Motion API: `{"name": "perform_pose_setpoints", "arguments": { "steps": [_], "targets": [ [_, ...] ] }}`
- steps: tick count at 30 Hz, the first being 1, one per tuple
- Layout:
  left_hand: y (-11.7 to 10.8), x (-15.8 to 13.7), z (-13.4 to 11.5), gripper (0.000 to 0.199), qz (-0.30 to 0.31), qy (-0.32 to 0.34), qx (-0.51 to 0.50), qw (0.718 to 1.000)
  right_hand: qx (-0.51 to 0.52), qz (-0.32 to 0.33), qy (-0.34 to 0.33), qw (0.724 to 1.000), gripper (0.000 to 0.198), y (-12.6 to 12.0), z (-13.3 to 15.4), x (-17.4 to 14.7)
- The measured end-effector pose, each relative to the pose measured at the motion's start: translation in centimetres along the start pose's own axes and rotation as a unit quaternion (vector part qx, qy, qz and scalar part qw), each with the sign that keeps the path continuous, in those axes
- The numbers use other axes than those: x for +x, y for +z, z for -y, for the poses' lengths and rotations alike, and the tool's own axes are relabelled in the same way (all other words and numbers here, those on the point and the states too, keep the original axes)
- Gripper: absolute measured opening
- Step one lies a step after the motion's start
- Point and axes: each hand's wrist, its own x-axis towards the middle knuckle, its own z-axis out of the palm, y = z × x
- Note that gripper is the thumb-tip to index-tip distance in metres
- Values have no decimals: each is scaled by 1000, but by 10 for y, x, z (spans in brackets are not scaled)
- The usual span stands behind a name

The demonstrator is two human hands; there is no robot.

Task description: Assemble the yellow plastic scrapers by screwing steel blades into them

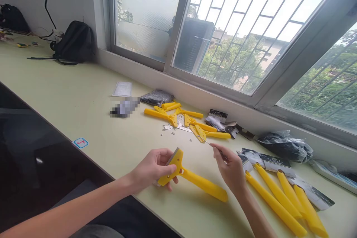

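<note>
My left hand (150, 167) is closed around the head of a yellow scraper (205, 184), thumb pressed on its face near the screw holes. A metal blade edge shows along the head, and the handle points right. In my right hand (231, 167) is a thin screwdriver (207, 143), its grip mostly hidden by the fingers. The shaft points up and left, toward a yellow scraper part (199, 132) on the table; contact with it cannot be made out. Small screws (173, 133) lie loose beside several yellow scraper parts (158, 114) and white blade pieces (184, 129).
Several yellow-handled scrapers (276, 200) with black-and-white cards lie at the right. Plastic-wrapped dark bundles (286, 145) rest along the window ledge. A black backpack (75, 41) stands at the far left. The table's front edge runs past a numbered sticker (80, 142).
</note>
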Motion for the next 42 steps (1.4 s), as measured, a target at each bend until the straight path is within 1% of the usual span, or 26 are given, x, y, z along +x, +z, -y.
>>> {"name": "perform_pose_setpoints", "arguments": {
  "steps": [4, 8, 10, 12, 14, 17, 21, 28, 34, 39, 42],
  "targets": [
    [0, 0, 0, 35, -1, -2, -2, 1000, 47, 3, 27, 999, 33, -1, 10, -3],
    [-1, 0, 1, 37, -5, -4, -9, 1000, 112, 28, 52, 992, 33, -1, 31, -14],
    [-1, 0, 2, 37, -6, -8, -9, 1000, 178, 52, 80, 979, 32, -2, 45, -20],
    [-1, 0, 3, 38, -6, -11, -9, 1000, 241, 75, 118, 960, 31, -2, 59, -26],
    [-1, 0, 3, 39, -8, -13, -9, 1000, 266, 85, 147, 949, 31, 0, 69, -31],
    [0, 0, 2, 38, -8, -11, -8, 1000, 255, 90, 166, 948, 30, 3, 78, -34],
    [0, 1, 1, 37, -6, -8, -10, 1000, 225, 97, 162, 956, 28, 6, 78, -35],
    [-1, 1, 3, 35, -9, -5, -16, 1000, 205, 111, 164, 958, 28, 7, 79, -36],
    [-2, 2, 4, 34, -5, -2, -18, 1000, 186, 109, 156, 964, 30, 7, 80, -36],
    [-1, 3, 4, 33, -4, -3, -18, 1000, 183, 105, 167, 963, 29, 6, 80, -36],
    [-2, 2, 3, 34, -6, -4, -17, 1000, 178, 108, 161, 965, 28, 5, 81, -36]
  ]
}}
